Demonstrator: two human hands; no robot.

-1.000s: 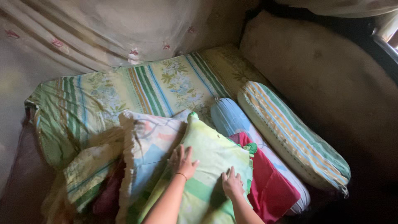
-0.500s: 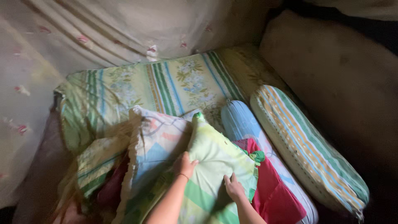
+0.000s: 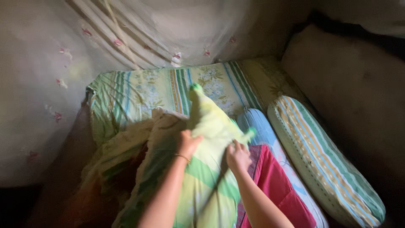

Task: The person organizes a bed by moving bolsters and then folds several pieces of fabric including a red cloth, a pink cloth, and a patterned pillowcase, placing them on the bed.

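Both my hands grip a light green pillow with darker green patches, lifted at an angle so one corner points up. My left hand clutches its left side, and a thin bangle shows on that wrist. My right hand pinches the right side near a green corner tip. The pillow rises above a pile of bedding on a striped floral mattress.
A red cloth lies under my right arm. A blue bolster and a striped bolster lie side by side on the right. Crumpled floral bedding sits on the left. A pale net curtain hangs behind.
The green pillow, which lay flat under my palms, is now gripped and raised on edge. The view has shifted, so the mattress sits further right in the frame.
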